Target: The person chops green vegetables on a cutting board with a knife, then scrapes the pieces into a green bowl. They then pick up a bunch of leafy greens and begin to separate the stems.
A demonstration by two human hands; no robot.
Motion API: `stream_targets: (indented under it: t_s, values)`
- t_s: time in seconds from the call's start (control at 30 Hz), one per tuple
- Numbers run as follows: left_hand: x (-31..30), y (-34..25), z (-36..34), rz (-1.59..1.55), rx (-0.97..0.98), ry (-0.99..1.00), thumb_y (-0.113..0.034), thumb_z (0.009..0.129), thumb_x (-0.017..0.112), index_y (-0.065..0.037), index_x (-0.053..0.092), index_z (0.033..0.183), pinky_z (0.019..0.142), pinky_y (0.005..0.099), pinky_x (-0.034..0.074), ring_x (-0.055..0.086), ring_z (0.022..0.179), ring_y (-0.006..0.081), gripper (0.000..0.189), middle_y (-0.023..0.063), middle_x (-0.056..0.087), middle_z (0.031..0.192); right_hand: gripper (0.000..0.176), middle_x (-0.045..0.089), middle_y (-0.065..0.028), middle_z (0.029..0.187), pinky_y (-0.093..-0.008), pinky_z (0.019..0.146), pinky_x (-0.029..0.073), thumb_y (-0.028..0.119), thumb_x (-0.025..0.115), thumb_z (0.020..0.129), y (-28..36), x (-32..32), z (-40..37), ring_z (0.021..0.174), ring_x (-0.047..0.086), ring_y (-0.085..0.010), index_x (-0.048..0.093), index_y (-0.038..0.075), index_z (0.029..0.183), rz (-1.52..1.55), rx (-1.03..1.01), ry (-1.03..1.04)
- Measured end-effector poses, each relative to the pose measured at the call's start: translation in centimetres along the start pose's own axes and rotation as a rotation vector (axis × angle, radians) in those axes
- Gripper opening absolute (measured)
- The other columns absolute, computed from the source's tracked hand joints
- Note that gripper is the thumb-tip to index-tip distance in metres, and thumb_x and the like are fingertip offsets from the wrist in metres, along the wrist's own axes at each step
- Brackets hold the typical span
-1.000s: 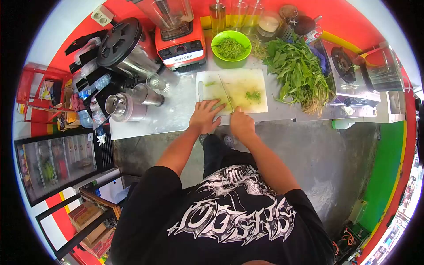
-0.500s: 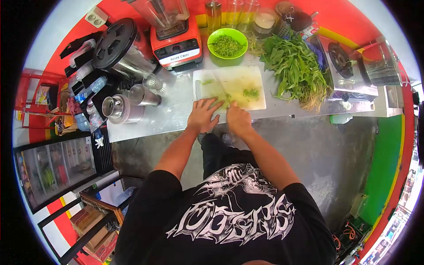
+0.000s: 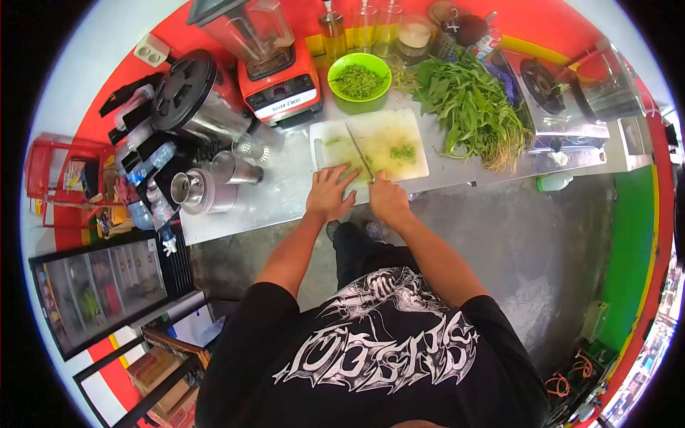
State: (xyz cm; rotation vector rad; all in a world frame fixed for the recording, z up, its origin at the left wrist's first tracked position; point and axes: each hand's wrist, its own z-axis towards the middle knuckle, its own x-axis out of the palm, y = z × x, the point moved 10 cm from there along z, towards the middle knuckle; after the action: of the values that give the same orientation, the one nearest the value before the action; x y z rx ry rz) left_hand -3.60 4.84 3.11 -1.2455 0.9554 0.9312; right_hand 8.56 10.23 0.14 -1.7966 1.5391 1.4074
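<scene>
A white cutting board point(image 3: 410, 139) lies at the front of the steel counter. My right hand point(image 3: 389, 200) is closed around the handle of a knife point(image 3: 358, 148), whose blade points away from me across the board. Left of the blade, my left hand point(image 3: 331, 191) rests on the board's near edge with fingers spread and thumb out toward the knife. A small pile of chopped greens point(image 3: 403, 152) sits right of the blade, and a few bits point(image 3: 333, 140) lie on the left. Whatever may be under my left fingers is hidden.
Behind the board stands a green bowl point(image 3: 360, 100) of chopped greens, beside a red blender point(image 3: 280, 89). A leafy bunch with roots point(image 3: 464, 107) lies right, near a stove point(image 3: 546, 93). Metal cups point(image 3: 235, 170) and a large lidded pot point(image 3: 189, 89) stand left.
The knife blade now shows as a thin dark line, with its near end closer to the board's front edge. Both hands stay at nearly the same place; the whole view has tilted slightly.
</scene>
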Motion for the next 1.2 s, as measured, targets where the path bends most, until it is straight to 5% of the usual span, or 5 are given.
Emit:
stream_targets:
  t_s: [0.3, 0.5, 0.97, 1.0, 1.2]
  values:
    - [0.3, -0.2, 0.1, 0.047, 0.000, 0.072, -0.037, 0.091, 0.061, -0.037, 0.041, 0.154, 0.110, 0.0467, 0.030, 0.039, 0.131, 0.0309, 0.066, 0.0058, 0.043, 0.150, 0.037, 0.070, -0.0286, 0.089, -0.0555, 0.077, 0.056, 0.029, 0.049, 0.102, -5.8, -3.0, -1.0, 0.087, 0.071, -0.0466, 0.045, -0.004, 0.118, 0.159, 0.150, -0.148]
    - [0.6, 0.7, -0.1, -0.009, -0.018, -0.033, -0.040, 0.088, 0.066, -0.011, 0.047, 0.144, 0.110, 0.0463, 0.032, 0.043, 0.129, 0.0297, 0.066, 0.0074, 0.046, 0.146, 0.036, 0.070, -0.0289, 0.088, -0.0564, 0.075, 0.056, 0.033, 0.050, 0.103, -1.1, -1.6, -1.6, 0.085, 0.070, -0.0484, 0.048, -0.002, 0.112, 0.191, -0.014, -0.088]
    - [0.1, 0.5, 0.0, -0.038, -0.010, -0.043, -0.033, 0.085, 0.070, -0.019, 0.056, 0.139, 0.107, 0.0444, 0.035, 0.044, 0.126, 0.0297, 0.058, 0.0057, 0.048, 0.146, 0.033, 0.071, -0.0268, 0.088, -0.0526, 0.076, 0.058, 0.029, 0.048, 0.104, 0.2, 0.8, -1.2, 0.084, 0.072, -0.0449, 0.047, -0.002, 0.114, 0.046, -0.036, -0.034]
    - [0.2, 0.5, -0.1, -0.039, -0.011, -0.041, -0.034, 0.085, 0.069, -0.019, 0.057, 0.139, 0.107, 0.0454, 0.035, 0.044, 0.127, 0.0296, 0.057, 0.0054, 0.048, 0.146, 0.021, 0.073, -0.0241, 0.094, -0.0473, 0.079, 0.060, 0.014, 0.053, 0.096, 0.6, 0.1, -1.0, 0.089, 0.074, -0.0405, 0.049, 0.000, 0.111, 0.004, -0.019, -0.015]
    - [-0.2, 0.3, 0.0, 0.001, -0.034, -0.024, -0.039, 0.087, 0.066, -0.023, 0.056, 0.140, 0.108, 0.0450, 0.034, 0.044, 0.128, 0.0271, 0.056, 0.0034, 0.047, 0.146, 0.023, 0.073, -0.0247, 0.096, -0.0461, 0.080, 0.060, 0.016, 0.055, 0.095, 1.3, -1.3, -0.3, 0.092, 0.074, -0.0397, 0.051, 0.000, 0.111, 0.013, -0.016, -0.039]
